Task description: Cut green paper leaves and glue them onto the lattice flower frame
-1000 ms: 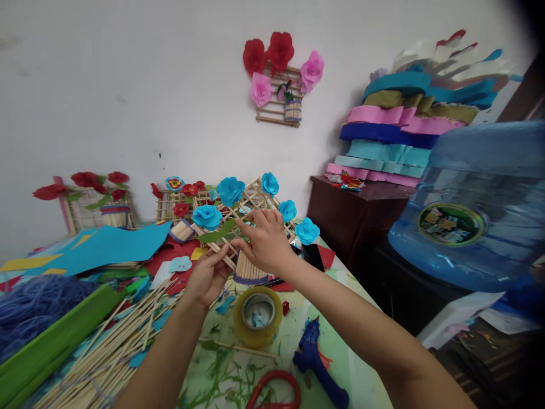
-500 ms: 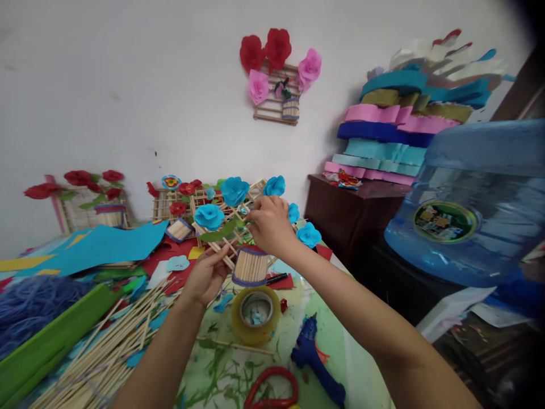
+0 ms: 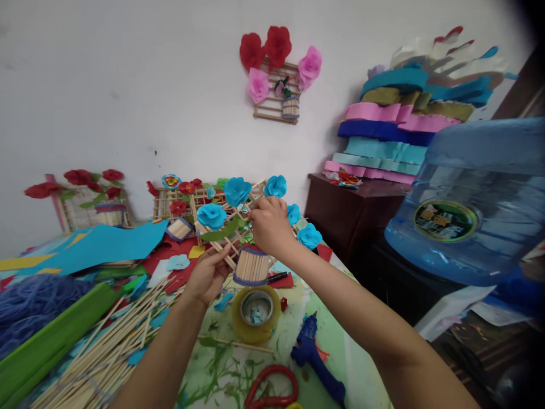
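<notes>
A lattice of thin wooden sticks with several blue paper flowers is held tilted above the table. My left hand is closed on its lower left corner. Over the middle of the lattice, my right hand has its fingers pinched together; what lies between the fingertips is hidden. A green paper leaf lies across the left side of the lattice. Between my hands, a small stick basket with purple edging is on the lattice's lower part.
Below the lattice lie a tape roll, a blue glue gun and red-handled scissors. Loose sticks and purple cord cover the left. A large water bottle stands at the right.
The flowered lattice has shifted very slightly to the right, with both hands staying on or over it. Little else differs.
</notes>
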### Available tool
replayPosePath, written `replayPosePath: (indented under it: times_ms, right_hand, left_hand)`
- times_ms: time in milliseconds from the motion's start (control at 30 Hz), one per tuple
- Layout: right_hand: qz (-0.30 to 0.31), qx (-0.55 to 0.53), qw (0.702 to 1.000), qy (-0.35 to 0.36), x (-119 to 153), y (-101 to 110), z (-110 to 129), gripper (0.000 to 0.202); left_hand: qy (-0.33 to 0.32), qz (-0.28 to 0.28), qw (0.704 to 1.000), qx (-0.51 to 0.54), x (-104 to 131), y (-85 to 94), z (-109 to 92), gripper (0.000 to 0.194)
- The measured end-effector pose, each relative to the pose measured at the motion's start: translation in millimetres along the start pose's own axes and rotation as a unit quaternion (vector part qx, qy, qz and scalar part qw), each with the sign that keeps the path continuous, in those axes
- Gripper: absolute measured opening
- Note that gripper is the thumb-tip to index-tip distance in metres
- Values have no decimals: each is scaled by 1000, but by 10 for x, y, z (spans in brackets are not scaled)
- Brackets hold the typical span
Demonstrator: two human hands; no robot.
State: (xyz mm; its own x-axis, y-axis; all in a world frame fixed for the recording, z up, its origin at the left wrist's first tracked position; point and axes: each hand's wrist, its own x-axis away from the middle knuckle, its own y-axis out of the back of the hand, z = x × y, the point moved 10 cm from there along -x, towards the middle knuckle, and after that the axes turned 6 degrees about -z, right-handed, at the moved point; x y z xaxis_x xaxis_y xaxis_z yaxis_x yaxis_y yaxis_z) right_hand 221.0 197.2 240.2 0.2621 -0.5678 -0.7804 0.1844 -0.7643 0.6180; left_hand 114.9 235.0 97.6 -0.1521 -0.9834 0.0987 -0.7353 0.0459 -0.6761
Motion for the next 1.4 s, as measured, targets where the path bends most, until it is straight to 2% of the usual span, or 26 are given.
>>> replayPosePath:
  times_ms: [300,567,1033,1400]
  right_hand:
    - [0,35,999,-4,43,18,68,16]
    - [-6,19,1000,-14,55,50,54,14]
    - [-26,20,999,-34,8,161,61,20]
    - [-30,36,996,-70,19,72,-2,16]
  left_hand:
    - [0,4,1000,-2,-13,11,7,18]
    - [-4,0,1000,4,-20,14,17,18]
    - [-9,39,999,-23,5,-52,30,16]
    - [-6,38,998,-52,-4,-29,75,13]
